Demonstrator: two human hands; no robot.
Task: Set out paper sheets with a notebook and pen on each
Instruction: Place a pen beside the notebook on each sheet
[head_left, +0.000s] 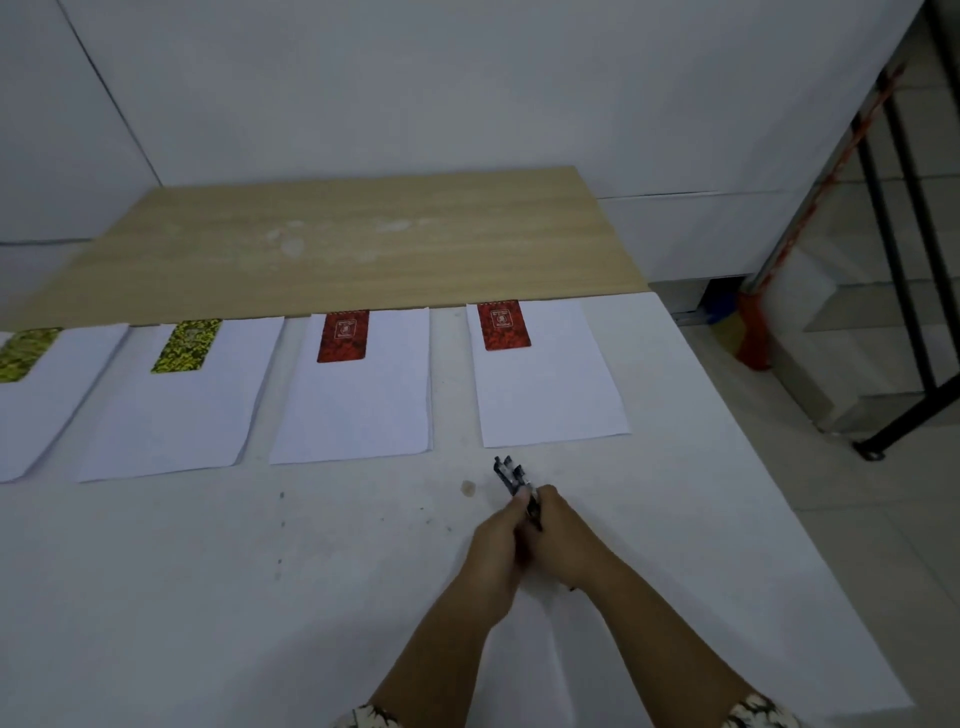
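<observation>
Table: white table (156, 597), wooden board (337, 244) along its far edge.
Sheets: four paper sheets (358, 395) in a row.
Notebooks: two green-yellow notebooks (188, 345) left, two red notebooks (503, 326) right, one atop each sheet.
Hands: left hand (498, 540) and right hand (558, 530) together grasp a bundle of black pens (511, 475), just before the rightmost sheet.

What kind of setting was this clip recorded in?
Probably a plain indoor utility or work room, not a furnished office. Bare white walls surround a white-covered table with a wooden board, and beside it a tiled floor leads to a black stair railing with a broom.
</observation>
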